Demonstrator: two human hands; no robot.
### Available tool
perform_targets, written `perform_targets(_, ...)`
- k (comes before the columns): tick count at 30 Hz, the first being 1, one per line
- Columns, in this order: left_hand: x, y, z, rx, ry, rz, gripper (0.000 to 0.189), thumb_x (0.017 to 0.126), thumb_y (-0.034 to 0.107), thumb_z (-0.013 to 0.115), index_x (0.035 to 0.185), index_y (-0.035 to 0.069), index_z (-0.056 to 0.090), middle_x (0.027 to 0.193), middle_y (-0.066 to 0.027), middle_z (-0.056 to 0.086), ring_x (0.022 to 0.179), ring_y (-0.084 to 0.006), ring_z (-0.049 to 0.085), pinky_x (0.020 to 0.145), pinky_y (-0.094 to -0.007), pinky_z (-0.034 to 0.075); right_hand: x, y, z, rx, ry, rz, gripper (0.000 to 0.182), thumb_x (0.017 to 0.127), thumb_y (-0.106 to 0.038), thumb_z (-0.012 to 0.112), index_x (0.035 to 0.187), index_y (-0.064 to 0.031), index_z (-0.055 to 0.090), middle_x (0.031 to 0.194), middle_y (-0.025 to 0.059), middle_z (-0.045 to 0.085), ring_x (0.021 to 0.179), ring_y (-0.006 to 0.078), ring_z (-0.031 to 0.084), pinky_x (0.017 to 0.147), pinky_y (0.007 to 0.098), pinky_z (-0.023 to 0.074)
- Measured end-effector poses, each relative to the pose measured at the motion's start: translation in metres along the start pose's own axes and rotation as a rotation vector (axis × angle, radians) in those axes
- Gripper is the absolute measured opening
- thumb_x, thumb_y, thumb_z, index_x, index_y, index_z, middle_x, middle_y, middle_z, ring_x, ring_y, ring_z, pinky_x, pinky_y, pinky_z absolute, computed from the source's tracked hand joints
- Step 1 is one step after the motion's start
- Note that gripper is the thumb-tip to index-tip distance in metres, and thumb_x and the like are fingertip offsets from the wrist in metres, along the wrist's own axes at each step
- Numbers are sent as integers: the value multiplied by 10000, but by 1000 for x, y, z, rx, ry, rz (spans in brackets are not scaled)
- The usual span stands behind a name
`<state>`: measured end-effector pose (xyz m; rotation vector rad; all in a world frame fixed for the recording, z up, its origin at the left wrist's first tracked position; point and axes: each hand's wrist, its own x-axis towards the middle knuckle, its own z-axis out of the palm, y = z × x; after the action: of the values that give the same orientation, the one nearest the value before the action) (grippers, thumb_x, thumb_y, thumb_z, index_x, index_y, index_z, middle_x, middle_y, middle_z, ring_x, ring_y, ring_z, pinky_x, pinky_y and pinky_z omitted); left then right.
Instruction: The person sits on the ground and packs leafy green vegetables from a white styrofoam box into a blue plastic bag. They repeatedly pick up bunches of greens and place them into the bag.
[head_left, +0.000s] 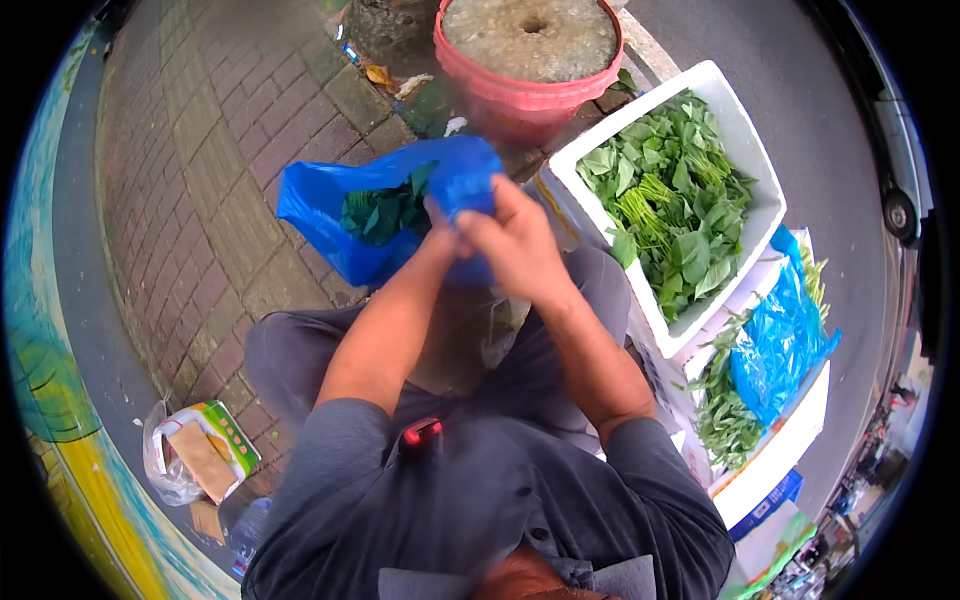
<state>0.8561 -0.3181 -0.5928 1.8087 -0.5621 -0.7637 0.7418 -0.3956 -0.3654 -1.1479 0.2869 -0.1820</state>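
Observation:
A blue plastic bag (322, 187) with dark leafy greens (382, 206) inside is held up before my knees, its mouth gaping on the left side. My right hand (521, 236) grips the bunched right part of the bag between thumb and fingers. Close against it, my left hand (444, 238) also grasps the bag, blurred and partly covered by the blue plastic. At my right stands a white foam box (761, 184) full of leafy greens (675, 202) with bundled green stems.
A second foam box (780, 465) at right holds long-leaved greens (724, 420) and a crumpled blue bag (784, 345). A red bucket (525, 112) topped by a round stone slab (517, 37) stands ahead. An opened carton (214, 442) lies at left on brick paving (217, 217).

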Motion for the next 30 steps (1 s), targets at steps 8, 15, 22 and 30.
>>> perform_targets(8,-10,-8,50,-356,33,141,327,993,229,559,1258,37,562,1191,-42,634,1045,-147,602,893,-325,509,23,31,-49,-25,75,-19,214,922,-31,601,1135,-20,588,953,18,649,835,89,606,742,255,495)
perform_targets(15,-21,-27,60,-295,-79,-16,446,935,262,616,1307,29,538,1229,-84,624,1084,-194,595,926,-341,497,8,36,-12,-247,-52,-11,112,940,-88,594,881,-15,533,805,22,598,747,85,588,667,284,493)
perform_targets(22,-22,-35,108,-173,-98,-43,582,853,303,698,1337,29,529,1254,-145,623,1111,-259,603,958,-367,487,-56,26,-7,-559,-154,-61,186,916,-133,596,891,21,495,755,213,537,660,356,533,618,410,438)
perform_targets(30,15,26,37,654,-496,-79,743,760,350,793,1371,28,519,1282,-215,623,1142,-333,612,993,-398,476,-84,-7,-56,-209,180,168,158,962,-153,596,1056,-28,616,854,19,636,735,89,596,666,261,497)
